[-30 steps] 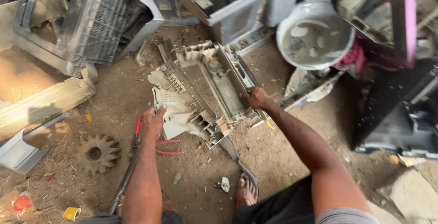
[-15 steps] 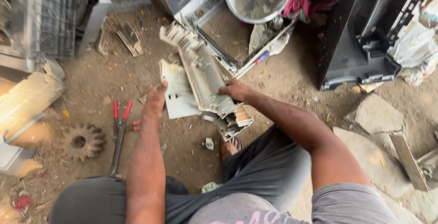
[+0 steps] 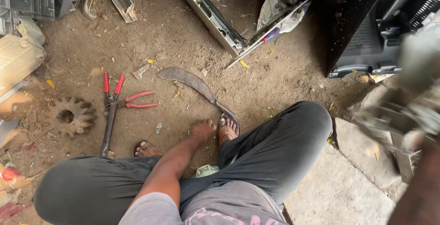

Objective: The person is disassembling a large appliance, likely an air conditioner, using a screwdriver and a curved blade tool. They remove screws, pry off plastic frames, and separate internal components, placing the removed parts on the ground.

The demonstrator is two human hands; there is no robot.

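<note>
**Left hand low by the blade, right side carrying a blurred grey part**

- Left hand [image 3: 204,128]: reached down between the knees, right beside the sandalled foot [image 3: 228,128]. Seen from the back with the fingers tucked under, so I can't tell whether it is clenched or loose. Nothing visible in it.
- Nearest thing: long curved rusty metal blade [image 3: 183,78] lying flat on the dirt floor [image 3: 284,78]. Its handle end runs under the toes of that foot, just beside the hand, not touching as far as I can see.
- Right forearm [image 3: 419,193]: bottom-right edge, heavily blurred. The right hand itself is lost in the blur, so the grip can't be read. A pale grey plastic-and-metal part [image 3: 403,110] is up off the ground there, over the concrete slab [image 3: 339,193].
- Also on the floor, left of the blade: red-handled pliers [image 3: 137,100], red-handled cutters [image 3: 111,85], and a rusty toothed gear wheel [image 3: 71,115], all apart from the hand.

Judgement: this reads as a reposition step, with the grey part on the right and the left hand at tool level. Taking the blade would need the foot off the handle first, then a grip on the handle end, clear of the edge.
</note>
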